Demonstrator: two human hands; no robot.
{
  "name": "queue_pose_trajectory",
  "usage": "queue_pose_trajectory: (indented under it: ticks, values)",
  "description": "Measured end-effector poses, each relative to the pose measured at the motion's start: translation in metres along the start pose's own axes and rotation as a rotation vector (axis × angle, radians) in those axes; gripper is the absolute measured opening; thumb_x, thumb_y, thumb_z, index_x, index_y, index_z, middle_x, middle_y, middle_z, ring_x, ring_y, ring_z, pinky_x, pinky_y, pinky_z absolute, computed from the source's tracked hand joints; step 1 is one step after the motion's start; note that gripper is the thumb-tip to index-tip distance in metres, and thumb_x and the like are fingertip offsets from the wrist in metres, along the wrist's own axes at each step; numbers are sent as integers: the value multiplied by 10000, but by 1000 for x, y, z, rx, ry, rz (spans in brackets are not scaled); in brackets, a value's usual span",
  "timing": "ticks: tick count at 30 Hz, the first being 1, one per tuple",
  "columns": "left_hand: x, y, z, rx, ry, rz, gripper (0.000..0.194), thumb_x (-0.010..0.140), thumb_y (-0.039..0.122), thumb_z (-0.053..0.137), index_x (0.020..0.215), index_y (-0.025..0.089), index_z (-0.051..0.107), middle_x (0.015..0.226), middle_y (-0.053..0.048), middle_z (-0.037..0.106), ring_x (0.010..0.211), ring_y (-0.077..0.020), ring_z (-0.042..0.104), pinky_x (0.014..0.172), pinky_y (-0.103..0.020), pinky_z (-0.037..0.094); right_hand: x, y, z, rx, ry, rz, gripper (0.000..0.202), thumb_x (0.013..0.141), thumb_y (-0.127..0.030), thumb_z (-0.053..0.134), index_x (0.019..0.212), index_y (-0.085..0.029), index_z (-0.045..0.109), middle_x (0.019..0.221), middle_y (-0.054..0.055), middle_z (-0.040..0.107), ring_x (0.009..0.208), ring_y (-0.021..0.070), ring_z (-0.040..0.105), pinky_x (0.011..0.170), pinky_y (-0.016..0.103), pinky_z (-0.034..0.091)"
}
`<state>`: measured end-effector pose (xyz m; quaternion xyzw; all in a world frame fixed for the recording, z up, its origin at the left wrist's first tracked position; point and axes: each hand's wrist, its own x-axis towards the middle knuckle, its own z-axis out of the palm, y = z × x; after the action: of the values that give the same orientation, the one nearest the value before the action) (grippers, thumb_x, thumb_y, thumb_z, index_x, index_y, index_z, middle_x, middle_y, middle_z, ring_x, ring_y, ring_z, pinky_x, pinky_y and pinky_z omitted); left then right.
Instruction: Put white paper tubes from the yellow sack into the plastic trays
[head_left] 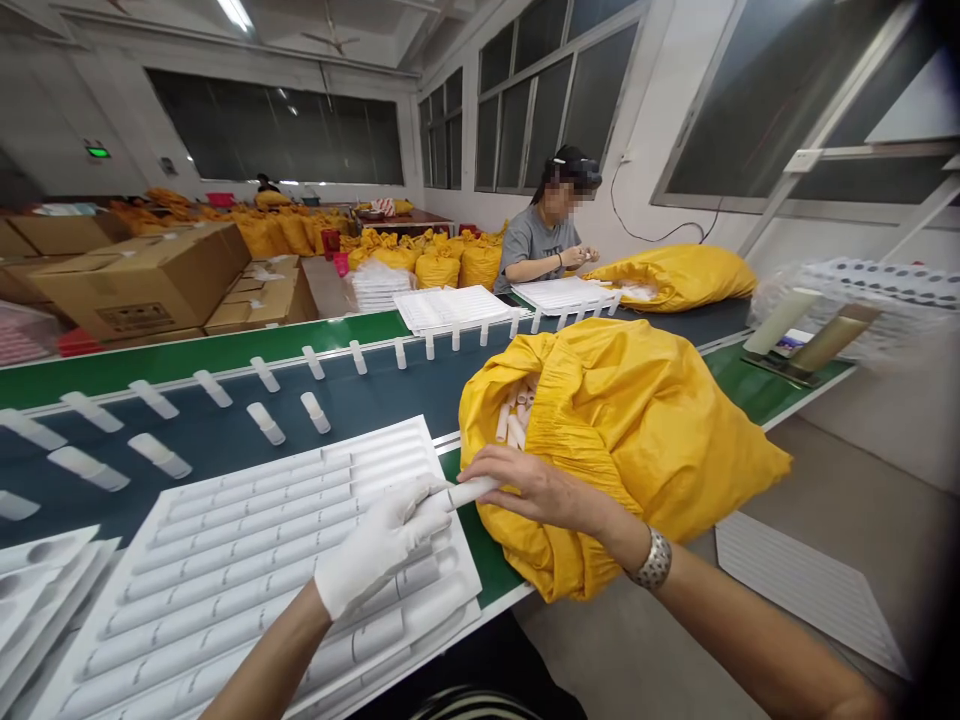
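Observation:
A white tube [474,491] is held between both hands, above the right edge of a white grooved tray [442,440]. My left hand [386,540], in a white glove, has its fingers closed round the tube's left end. The bare fingers of my right hand [529,487] pinch its right end, and a metal band is on that wrist. Rows of white tubes lie in the tray's grooves. Just beyond my right hand, an open yellow sack [637,410] shows small white tubes [516,415] in its mouth.
A dark conveyor belt [217,430] bearing spaced white tubes runs beyond the tray. Across it a person [546,230] sits near white trays [450,308] and another yellow sack [682,277]. Cardboard boxes [150,280] stand at left. A holder [784,368] stands right of the near sack.

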<state>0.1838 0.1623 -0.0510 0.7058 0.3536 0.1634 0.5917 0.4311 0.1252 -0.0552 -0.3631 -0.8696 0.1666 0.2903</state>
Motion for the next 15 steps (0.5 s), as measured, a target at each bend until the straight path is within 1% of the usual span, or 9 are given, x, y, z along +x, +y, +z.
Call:
queue_pose_trajectory:
  ticks: [3,5,8,10,12,14,15]
  values:
    - [-3,-2,5,-2,-5,17,376,929,476,589,1209,228,628,1030,-47,656,936,-224,650,830,-345,578,-1,-3,-1,-17,44,2,228,1024,-345,575,1126,-148,625,1055,107,667,981,220,630,866,344,509]
    - [-5,-4,11,51,31,46,333,931,449,579,1175,230,633,1035,-49,659,978,-236,649,871,-358,574,-1,-8,-1,-1,24,30,255,1019,-382,581,1086,-144,643,1015,98,690,929,211,650,820,321,511]
    - [-9,-5,20,140,86,113,259,934,405,552,1100,233,652,1043,-50,664,1051,-252,637,942,-375,552,-1,-15,2,83,-47,133,302,1031,-429,548,1141,-160,631,946,53,705,826,170,658,728,266,503]
    - [-13,-6,21,123,79,111,254,934,394,538,1087,227,653,1063,-53,669,1056,-255,641,924,-370,561,-2,-18,2,125,-82,177,381,992,-480,602,1224,-179,583,977,37,695,831,162,649,726,254,501]
    - [-16,-5,18,75,57,65,286,939,409,533,1124,221,644,1083,-55,679,1041,-255,653,869,-355,580,-4,-20,1,105,-94,154,447,949,-503,658,1248,-188,553,1050,49,671,890,174,634,771,269,499]
    - [-20,-6,14,68,28,30,325,948,438,532,1165,220,639,1087,-54,691,1033,-256,660,835,-342,586,-6,-20,1,40,-95,78,363,983,-475,618,1185,-177,575,1063,71,650,927,190,613,812,296,491]
    - [-22,-6,12,89,21,29,336,953,446,531,1179,223,641,1096,-52,696,1040,-257,659,842,-341,582,-8,-20,1,13,-91,43,313,1018,-453,564,1145,-168,586,1025,75,644,915,194,605,814,304,488]
